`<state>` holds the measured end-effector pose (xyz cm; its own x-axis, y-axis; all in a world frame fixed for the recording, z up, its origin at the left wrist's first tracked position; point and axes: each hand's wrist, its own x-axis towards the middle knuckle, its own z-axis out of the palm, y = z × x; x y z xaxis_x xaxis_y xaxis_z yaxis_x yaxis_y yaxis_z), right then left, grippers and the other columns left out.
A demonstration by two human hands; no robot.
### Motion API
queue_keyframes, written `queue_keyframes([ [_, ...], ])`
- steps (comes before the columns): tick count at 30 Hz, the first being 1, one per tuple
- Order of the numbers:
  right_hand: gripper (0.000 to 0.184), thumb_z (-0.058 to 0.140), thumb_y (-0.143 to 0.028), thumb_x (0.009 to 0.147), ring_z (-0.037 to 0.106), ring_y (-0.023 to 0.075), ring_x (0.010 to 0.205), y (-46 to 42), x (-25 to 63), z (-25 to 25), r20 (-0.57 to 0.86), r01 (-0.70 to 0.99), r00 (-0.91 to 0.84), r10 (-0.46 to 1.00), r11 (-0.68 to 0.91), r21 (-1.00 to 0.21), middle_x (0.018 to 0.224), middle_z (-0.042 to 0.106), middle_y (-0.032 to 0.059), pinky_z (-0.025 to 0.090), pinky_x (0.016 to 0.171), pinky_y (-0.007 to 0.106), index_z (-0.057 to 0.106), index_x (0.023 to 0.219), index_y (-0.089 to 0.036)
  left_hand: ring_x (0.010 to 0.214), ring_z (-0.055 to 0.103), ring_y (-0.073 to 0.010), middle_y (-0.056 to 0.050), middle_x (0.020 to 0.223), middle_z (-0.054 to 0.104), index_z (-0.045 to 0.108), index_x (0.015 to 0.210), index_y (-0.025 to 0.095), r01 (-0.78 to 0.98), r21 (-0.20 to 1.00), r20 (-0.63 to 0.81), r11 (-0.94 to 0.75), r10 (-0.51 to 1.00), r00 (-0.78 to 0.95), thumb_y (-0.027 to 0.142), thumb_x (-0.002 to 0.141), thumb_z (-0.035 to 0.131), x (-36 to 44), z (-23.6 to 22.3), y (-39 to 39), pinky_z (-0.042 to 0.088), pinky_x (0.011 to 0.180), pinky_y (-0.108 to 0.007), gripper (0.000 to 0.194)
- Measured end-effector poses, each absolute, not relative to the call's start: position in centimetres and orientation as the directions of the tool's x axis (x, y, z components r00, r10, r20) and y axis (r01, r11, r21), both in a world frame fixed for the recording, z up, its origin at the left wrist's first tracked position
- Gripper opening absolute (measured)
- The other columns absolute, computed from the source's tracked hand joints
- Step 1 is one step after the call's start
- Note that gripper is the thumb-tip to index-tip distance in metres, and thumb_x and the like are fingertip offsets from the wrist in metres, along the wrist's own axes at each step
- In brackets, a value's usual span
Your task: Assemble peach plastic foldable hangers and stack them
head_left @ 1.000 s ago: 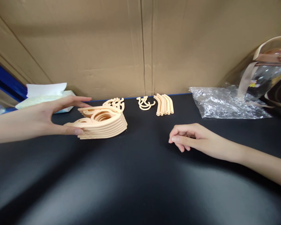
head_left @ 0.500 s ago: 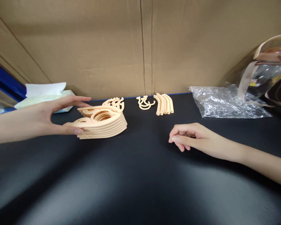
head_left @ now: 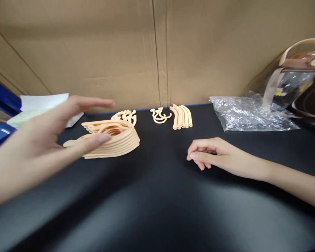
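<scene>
My left hand (head_left: 52, 136) is open, thumb and fingers spread, and slightly blurred. It hovers in front of a stack of flat, cream-coloured curved hanger pieces (head_left: 120, 144) and covers part of the stack's left end. Behind the stack lies a small group of cream hooks (head_left: 124, 114). More hooks (head_left: 159, 116) lie further right, beside a row of several curved cream bars (head_left: 182, 117). On the right, my right hand (head_left: 210, 153) rests low over the black table, fingers curled and thumb against the index finger, with nothing visible in it.
The black table (head_left: 157, 196) ends at a brown cardboard wall (head_left: 115, 52). A crinkled clear plastic bag (head_left: 241, 113) lies at the back right, beside a transparent bottle with a strap and brown lid (head_left: 299, 70). At the back left is a tissue pack (head_left: 44, 102), partly behind my left hand.
My left hand has come away from the hanger stack, towards me, and now looks larger and blurred. The stack stays on the table. My right hand keeps its pose; the view has shifted slightly.
</scene>
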<state>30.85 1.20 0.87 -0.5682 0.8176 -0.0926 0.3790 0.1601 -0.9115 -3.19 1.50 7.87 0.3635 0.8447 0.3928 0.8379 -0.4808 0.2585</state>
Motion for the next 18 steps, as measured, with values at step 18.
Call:
queue_keyframes([
  [18, 0.028, 0.061, -0.045, 0.095, 0.050, 0.0107, 0.061, 1.4, 30.6, 0.9, -0.099, 0.368, -0.553, 0.827, 0.136, -0.920, 0.064, 0.058, -0.0036, 0.037, 0.058, 0.026, 0.066, 0.087, -0.019, 0.139, 0.050, -0.0235, -0.004, 0.150, 0.054, 0.046, 0.147, 0.028, 0.522, 0.145, 0.182, -0.841, 0.541, 0.821, 0.032, 0.104, 0.044, 1.6, 0.2, -0.5, 0.039, 0.119, -0.042, 0.043],
])
